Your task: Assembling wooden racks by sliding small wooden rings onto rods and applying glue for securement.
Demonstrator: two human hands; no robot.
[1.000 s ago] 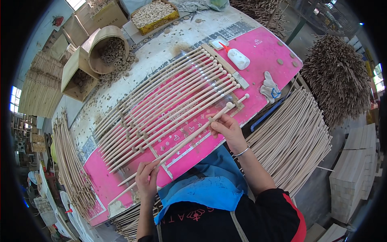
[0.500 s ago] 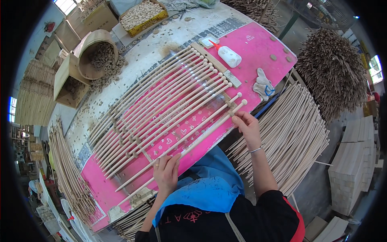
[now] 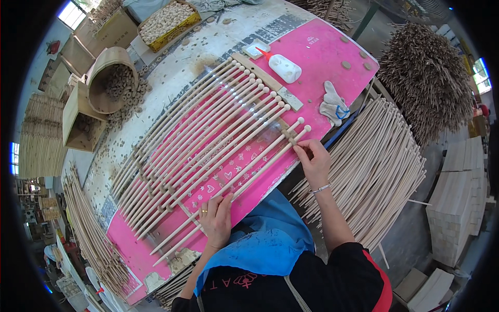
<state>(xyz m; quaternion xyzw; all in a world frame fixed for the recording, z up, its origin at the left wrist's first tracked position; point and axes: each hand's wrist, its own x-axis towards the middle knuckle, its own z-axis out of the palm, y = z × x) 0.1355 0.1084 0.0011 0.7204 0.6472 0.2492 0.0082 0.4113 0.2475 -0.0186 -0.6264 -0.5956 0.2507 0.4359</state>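
2 bare hands work over 1 long, smooth wooden stick (image 3: pixel 265 168) with a round ball at its end, lying slantwise across the pink sheet (image 3: pixel 322 52) in the centre of the frame. The left hand (image 3: pixel 215 221) grasps its lower part under curled fingers; the right hand (image 3: pixel 314 161) has its thumb and forefinger at the shaft just below the ball, though I cannot tell whether they clamp it. 1 matching stick (image 3: pixel 244 172) lies just beside it, and above these is a row of more than 10 others, too crowded to count exactly. At upper centre are 1 white plastic squeeze bottle (image 3: pixel 285 68) with a red nozzle, 1 shallow white dish (image 3: pixel 257 49), 1 crumpled fabric glove (image 3: pixel 333 104) and 4 flat discs (image 3: pixel 345 65). At upper left, 1 rounded wooden tub (image 3: pixel 99 73) lies tipped, spilling small rings (image 3: pixel 122 86).
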